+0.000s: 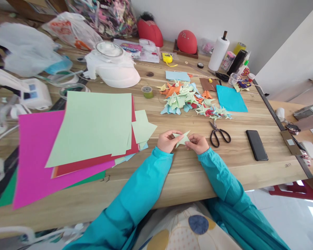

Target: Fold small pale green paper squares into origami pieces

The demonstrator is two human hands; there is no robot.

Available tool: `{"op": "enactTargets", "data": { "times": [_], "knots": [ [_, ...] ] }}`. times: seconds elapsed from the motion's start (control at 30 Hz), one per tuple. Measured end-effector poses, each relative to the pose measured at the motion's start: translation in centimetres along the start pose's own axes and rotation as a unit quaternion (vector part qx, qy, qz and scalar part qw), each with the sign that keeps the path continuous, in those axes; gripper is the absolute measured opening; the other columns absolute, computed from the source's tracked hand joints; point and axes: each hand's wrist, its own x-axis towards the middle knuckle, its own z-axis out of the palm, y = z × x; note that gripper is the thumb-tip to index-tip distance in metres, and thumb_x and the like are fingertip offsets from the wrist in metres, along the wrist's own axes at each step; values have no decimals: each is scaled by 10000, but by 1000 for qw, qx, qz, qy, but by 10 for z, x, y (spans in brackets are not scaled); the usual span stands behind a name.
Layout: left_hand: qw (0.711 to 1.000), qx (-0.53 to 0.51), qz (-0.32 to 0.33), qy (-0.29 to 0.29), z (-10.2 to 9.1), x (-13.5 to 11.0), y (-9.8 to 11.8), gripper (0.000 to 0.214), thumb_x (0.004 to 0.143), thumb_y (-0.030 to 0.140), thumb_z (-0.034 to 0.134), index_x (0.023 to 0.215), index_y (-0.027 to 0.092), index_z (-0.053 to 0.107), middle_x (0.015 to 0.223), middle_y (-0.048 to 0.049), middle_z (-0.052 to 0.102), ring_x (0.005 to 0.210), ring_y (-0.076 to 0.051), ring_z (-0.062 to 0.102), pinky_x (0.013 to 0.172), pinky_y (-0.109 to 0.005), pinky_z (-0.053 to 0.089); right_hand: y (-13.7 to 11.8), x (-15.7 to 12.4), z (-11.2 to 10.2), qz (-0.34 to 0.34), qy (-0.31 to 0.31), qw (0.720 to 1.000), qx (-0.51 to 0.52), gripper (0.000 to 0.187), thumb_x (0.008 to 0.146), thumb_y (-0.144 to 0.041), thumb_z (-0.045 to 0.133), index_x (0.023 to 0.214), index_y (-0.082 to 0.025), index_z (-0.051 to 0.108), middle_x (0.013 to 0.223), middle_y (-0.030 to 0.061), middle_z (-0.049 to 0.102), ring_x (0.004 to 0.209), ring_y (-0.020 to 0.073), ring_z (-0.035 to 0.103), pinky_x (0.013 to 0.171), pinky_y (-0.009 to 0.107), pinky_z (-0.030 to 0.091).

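Observation:
Between my two hands, just above the table's near side, is a pale green folded paper piece [183,139] with pointed corners. My left hand [169,140] pinches its left side, thumb on top. At its right side the fingers of my right hand [197,143] are closed on the paper. Black-handled scissors [216,133] lie just right of my right hand, blades pointing away. Beyond my hands sits a heap of folded paper figures [181,97] in green, orange, red and blue. Small pale green paper squares [143,129] lie left of my left hand.
Large coloured sheets [94,121] are stacked at the left. A phone [257,145] lies at the right, a turquoise sheet [231,98] behind it. A yellow tape measure [167,58], a red pincushion [187,41] and a white roll [219,52] stand at the back.

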Motion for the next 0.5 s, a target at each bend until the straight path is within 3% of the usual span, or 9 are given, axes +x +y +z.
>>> {"op": "enactTargets", "data": {
  "times": [0.1,0.2,0.5],
  "knots": [
    [998,-57,5,-11,2,-1,-1,266,518,302,750,692,130,647,558,3,606,519,-92,515,499,-209,409,0,-1,2,18,-35,999,9,391,576,-484,679,705,-149,523,494,-14,611,381,91,538,406,211,452],
    [991,-125,-20,-49,5,-2,1,368,469,303,774,760,129,631,689,-34,662,635,-149,588,567,-259,471,1,-1,2,11,-32,999,15,393,616,-498,647,743,-147,526,514,-7,628,381,92,553,385,192,438],
    [996,-70,-54,-26,2,-1,2,342,362,278,811,608,118,636,551,-15,640,443,-107,518,443,-245,441,-5,-4,4,33,-37,999,-6,412,609,-537,628,664,-158,476,455,-17,611,312,91,523,301,164,374]
  ]
}}
